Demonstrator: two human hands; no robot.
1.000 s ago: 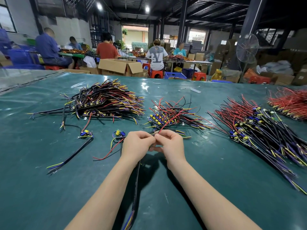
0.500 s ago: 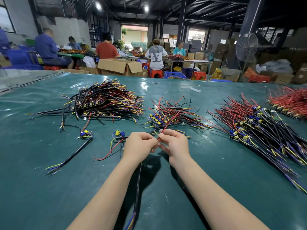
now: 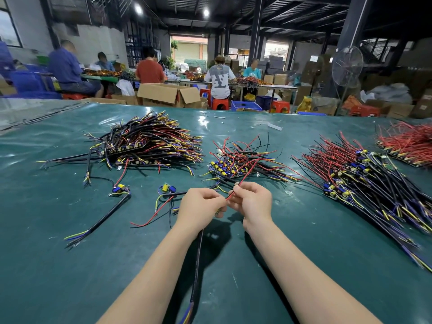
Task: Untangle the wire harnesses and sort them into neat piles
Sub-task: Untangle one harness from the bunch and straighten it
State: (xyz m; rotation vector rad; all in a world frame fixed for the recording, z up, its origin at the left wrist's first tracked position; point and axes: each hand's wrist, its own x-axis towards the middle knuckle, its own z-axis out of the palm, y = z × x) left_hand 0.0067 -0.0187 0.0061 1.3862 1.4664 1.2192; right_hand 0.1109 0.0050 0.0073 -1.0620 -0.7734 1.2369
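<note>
Head view: a black-sheathed wire harness (image 3: 198,253) is held in both hands just above the dark green table mat (image 3: 70,277), near the middle of the table. Its long axis runs almost straight toward the person. The sheath leaves the underside of the left hand (image 3: 198,209) and drops to the bottom edge of the picture, where blue and yellow leads show. At the far end a thin red lead (image 3: 243,181) rises from between the hands and slants up and to the right.

The left hand's fingers are curled around the sheath's upper end. The right hand (image 3: 252,202), just beside it, pinches the red lead between thumb and fingertips.

Just beyond the hands lies a small loose pile of red, black and yellow harnesses (image 3: 243,160). A larger dark pile (image 3: 149,143) sits to the far left, and a long red-and-black pile (image 3: 364,181) lies to the right, with a red pile (image 3: 406,143) behind it. Two single harnesses (image 3: 119,190) (image 3: 166,195) lie left of the hands.
</note>
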